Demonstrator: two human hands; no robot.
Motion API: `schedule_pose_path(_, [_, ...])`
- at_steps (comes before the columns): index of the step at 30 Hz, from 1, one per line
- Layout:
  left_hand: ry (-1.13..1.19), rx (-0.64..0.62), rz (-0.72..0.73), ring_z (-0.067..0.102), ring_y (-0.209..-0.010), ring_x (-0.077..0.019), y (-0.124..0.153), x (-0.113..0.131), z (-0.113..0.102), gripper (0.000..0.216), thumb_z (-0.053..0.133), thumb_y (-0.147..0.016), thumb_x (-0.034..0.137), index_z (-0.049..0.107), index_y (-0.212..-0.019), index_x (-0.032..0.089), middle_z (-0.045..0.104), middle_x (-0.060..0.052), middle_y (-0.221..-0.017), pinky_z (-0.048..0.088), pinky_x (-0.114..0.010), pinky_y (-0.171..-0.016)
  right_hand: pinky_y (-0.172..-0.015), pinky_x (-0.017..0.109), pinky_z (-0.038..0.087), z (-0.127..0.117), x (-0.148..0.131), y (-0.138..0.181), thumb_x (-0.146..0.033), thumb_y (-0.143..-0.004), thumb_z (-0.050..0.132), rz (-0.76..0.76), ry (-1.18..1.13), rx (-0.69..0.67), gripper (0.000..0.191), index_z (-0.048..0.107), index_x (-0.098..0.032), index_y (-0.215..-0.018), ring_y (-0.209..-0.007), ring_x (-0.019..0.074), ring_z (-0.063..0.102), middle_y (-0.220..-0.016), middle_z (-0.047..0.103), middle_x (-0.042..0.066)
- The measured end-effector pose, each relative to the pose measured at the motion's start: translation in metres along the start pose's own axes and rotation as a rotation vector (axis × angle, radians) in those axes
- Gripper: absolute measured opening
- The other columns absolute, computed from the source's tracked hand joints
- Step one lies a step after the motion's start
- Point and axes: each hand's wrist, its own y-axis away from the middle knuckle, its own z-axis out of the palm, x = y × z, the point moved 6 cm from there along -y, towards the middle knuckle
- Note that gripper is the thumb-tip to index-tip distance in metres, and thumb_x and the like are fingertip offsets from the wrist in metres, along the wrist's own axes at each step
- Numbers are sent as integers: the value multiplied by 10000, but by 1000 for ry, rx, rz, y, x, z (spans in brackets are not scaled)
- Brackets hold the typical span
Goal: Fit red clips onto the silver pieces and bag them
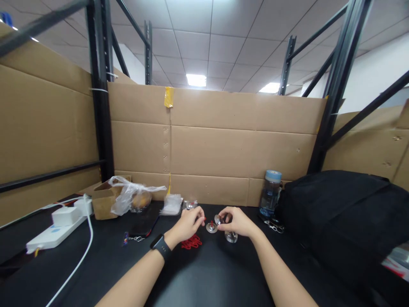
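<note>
My left hand (191, 220), with a dark watch on its wrist, is closed in a pinch on a small red hook (205, 218). Thumb and fingers of my right hand (237, 221) hold a clear suction cup (217, 220) by its edge. Between the hands, a suction cup with a red piece on top (211, 227) rests on the black table. Beneath my right hand lie more clear suction cups (231, 237), partly covered by it. A loose pile of red hooks (191, 242) sits just below my left hand. Behind that hand is another clear cup with red on it (191, 204).
At the left are a white power strip (56, 234) with cables, a small cardboard box (105, 200), a knotted plastic bag (134, 197) and a dark phone (147, 221). White packets (171, 204) lie behind. A water bottle (270, 194), keys (274, 227) and a black backpack (341, 217) occupy the right.
</note>
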Motion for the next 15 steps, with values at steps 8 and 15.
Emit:
schedule_pose_path(8, [97, 180, -4, 663, -892, -184, -4, -3, -12, 164, 572, -937, 343, 656, -922, 204, 731, -34, -931, 482, -293, -853, -672, 261, 526, 12, -10, -8, -410, -671, 843, -103, -286, 52, 480, 727, -165, -1067, -746, 161, 663, -978, 736, 73])
schedule_pose_path(15, [107, 249, 3, 669, -949, -202, -3, -1, -20, 150, 647, -899, 346, 696, -967, 221, 745, -40, -982, 484, -341, -930, -707, 303, 560, 25, -12, -13, -428, -675, 843, -89, -477, 111, 512, 717, -165, -1095, -729, 146, 650, -1069, 703, 91])
